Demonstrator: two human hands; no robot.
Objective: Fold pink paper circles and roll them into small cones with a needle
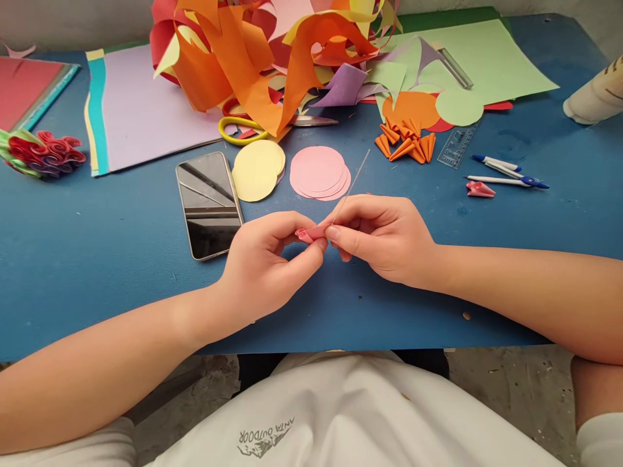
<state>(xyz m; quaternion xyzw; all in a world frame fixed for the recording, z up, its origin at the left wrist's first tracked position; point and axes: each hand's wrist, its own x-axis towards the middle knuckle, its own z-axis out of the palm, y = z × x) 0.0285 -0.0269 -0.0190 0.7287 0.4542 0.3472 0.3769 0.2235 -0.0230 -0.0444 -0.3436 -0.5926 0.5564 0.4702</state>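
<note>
One pink roll (311, 233) — axis left-right | left hand (263, 259), right hand (384, 240) pinch it

Small pink paper roll (308, 234) sideways between fingers (341, 237), thin wire (355, 180) aslant.

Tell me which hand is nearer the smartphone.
Left. The left hand lies just right of the smartphone; the right hand is farther right. Both pinch a pink paper roll.

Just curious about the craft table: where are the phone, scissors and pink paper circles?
phone (209, 204), head view, screen middle.
scissors (314, 120), head view, metal blade.
pink paper circles (318, 172), head view, top circle's middle.
</note>
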